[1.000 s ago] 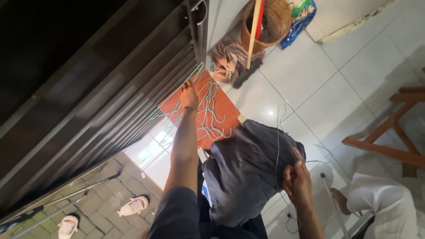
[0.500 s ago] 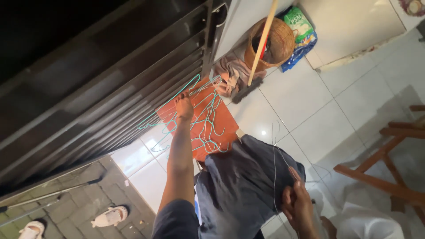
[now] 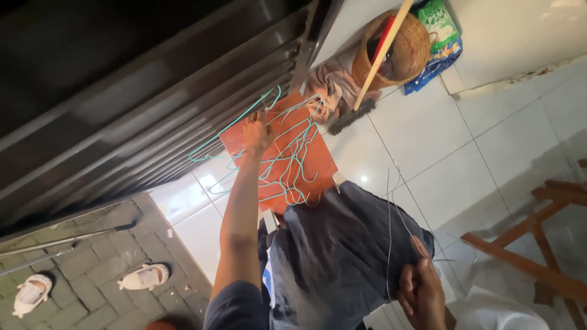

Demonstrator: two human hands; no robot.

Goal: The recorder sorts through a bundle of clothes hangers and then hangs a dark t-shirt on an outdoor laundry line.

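Fingers (image 3: 255,125) amid teal wire hangers (image 3: 287,162)

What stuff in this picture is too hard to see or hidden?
- Head view: how many teal wire hangers the left hand is reaching into; they tangle and overlap.
- Right hand: its fingers are partly cut off by the bottom edge and wrapped in the dark cloth.
- Basket: its contents are hidden by its rim and the broom handle.
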